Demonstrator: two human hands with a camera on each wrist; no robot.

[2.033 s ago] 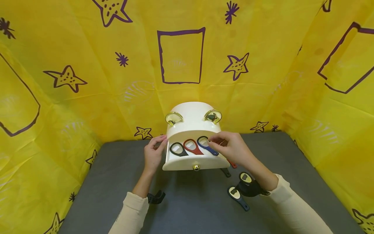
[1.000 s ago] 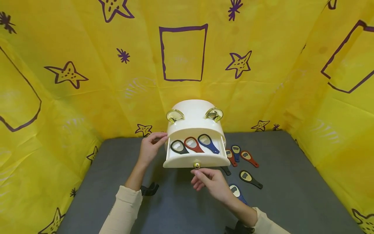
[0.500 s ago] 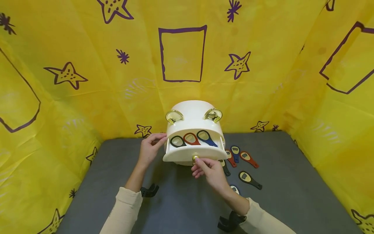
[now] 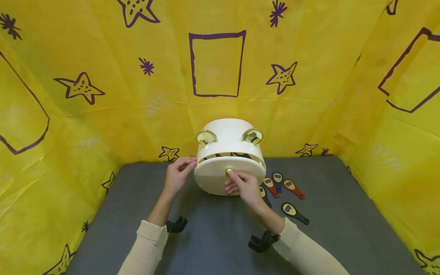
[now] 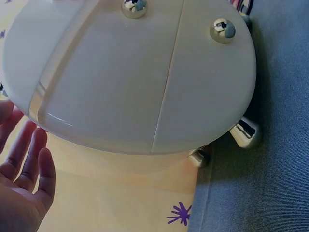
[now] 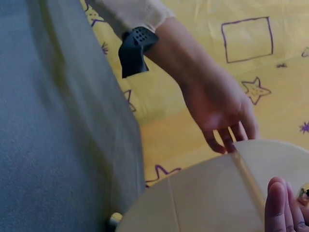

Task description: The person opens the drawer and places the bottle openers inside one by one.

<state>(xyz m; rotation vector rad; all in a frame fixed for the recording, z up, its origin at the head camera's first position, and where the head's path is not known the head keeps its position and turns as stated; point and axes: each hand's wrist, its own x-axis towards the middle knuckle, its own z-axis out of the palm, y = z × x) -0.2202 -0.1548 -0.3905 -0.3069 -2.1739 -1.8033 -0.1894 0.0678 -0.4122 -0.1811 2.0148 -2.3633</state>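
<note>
A white rounded box (image 4: pixel 228 133) stands at the back of the table. Its upper drawer (image 4: pixel 211 173) is nearly shut, with a thin gap above the front. Through that gap, the tops of bottle openers (image 4: pixel 225 154) just show. My right hand (image 4: pixel 245 189) holds the gold knob (image 4: pixel 228 171) between thumb and forefinger, its other fingers curled below. On the far left edge of the box, my left hand (image 4: pixel 177 173) rests its fingertips. In the left wrist view, the fingers (image 5: pixel 34 154) of that hand are loosely extended along the box side.
Several bottle openers lie on the grey table right of the box, among them a blue one (image 4: pixel 277 181), a red one (image 4: pixel 293 188) and a black one (image 4: pixel 294 212). Two gold rings (image 4: pixel 252 135) stick up from the box. A yellow patterned cloth (image 4: pixel 216 110) hangs behind.
My right hand left the blue bottle opener in the drawer, moved to the knob and pushed the drawer in. The openers inside slid from view. My left hand stays at the box's left edge.
</note>
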